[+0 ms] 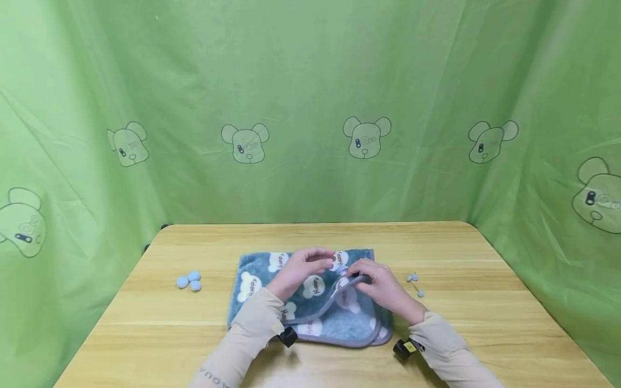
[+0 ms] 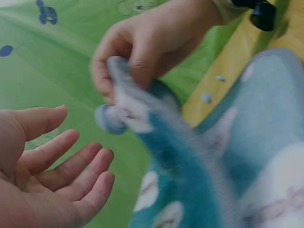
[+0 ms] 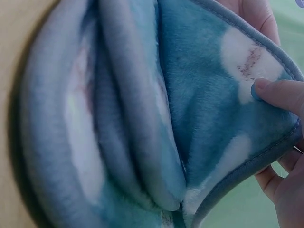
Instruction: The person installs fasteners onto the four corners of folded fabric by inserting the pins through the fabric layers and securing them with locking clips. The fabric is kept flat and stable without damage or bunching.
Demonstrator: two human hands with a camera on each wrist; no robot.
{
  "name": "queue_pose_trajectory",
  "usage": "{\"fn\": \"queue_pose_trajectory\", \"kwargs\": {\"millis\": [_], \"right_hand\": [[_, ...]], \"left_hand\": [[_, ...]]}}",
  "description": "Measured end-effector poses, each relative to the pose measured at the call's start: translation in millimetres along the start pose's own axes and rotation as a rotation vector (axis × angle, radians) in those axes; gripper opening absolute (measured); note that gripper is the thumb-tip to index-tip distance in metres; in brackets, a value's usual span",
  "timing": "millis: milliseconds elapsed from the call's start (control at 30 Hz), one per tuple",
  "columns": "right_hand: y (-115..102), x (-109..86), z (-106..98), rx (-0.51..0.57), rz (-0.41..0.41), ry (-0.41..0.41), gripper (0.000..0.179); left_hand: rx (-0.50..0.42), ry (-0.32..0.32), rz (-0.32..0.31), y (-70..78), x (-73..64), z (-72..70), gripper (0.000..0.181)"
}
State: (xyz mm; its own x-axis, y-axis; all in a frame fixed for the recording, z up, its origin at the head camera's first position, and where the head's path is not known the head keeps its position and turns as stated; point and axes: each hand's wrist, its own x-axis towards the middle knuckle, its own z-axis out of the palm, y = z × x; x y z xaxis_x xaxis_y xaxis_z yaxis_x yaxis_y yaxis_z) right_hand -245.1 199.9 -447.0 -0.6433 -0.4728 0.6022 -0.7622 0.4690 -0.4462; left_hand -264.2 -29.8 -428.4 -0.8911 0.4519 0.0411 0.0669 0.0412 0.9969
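Observation:
My right hand pinches the grey-bound corner of a folded teal fleece blanket, lifting it above the rest. The blanket is patterned with white bear shapes and lettering. A light-blue round cap-like piece sits at the lifted corner, beside my right fingers. In the right wrist view, a thumb presses a small blue disc against the fleece. Whether disc and cap are parts of one fastener cannot be seen. My left hand hovers over the blanket close to that corner, its fingers relaxed and apart from it.
Three light-blue round caps lie together on the wooden table, left of the blanket. Some small blue-headed pin-like pieces lie to its right. Green curtains printed with bear faces surround the table's back and sides.

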Motion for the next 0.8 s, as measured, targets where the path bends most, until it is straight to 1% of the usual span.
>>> {"fn": "queue_pose_trajectory", "kwargs": {"millis": [67, 133, 233, 333, 400, 533, 633, 733, 800], "right_hand": [[0, -0.1, 1, 0.0, 0.004, -0.004, 0.028], [1, -0.3, 1, -0.001, 0.007, -0.006, 0.028], [1, -0.1, 1, -0.004, 0.02, 0.0, 0.028], [1, 0.6, 1, -0.006, 0.03, 0.006, 0.028], [1, 1.1, 0, -0.005, 0.037, 0.007, 0.027], [2, 1.5, 0, -0.012, 0.03, 0.01, 0.027], [3, 1.1, 1, -0.019, 0.022, 0.015, 0.027], [4, 0.5, 1, -0.019, 0.018, 0.016, 0.027], [4, 0.3, 1, -0.018, 0.015, 0.015, 0.027]], "left_hand": [[0.014, 0.025, 0.009, 4.0, -3.6, -5.8, 0.039], [0.065, 0.048, 0.008, 8.1, -8.5, -10.5, 0.037], [0.155, 0.052, 0.022, 15.0, -15.9, -15.0, 0.037], [0.255, 0.045, 0.046, 21.2, -21.8, -15.2, 0.037], [0.336, 0.033, 0.063, 23.6, -24.7, -12.2, 0.037], [0.502, -0.022, 0.105, 19.9, -27.2, 0.2, 0.036], [0.563, -0.056, 0.129, 14.3, -27.0, 11.9, 0.032], [0.6, -0.054, 0.166, 9.5, -24.9, 21.5, 0.027], [0.614, -0.037, 0.19, 8.1, -23.6, 26.4, 0.025]]}}
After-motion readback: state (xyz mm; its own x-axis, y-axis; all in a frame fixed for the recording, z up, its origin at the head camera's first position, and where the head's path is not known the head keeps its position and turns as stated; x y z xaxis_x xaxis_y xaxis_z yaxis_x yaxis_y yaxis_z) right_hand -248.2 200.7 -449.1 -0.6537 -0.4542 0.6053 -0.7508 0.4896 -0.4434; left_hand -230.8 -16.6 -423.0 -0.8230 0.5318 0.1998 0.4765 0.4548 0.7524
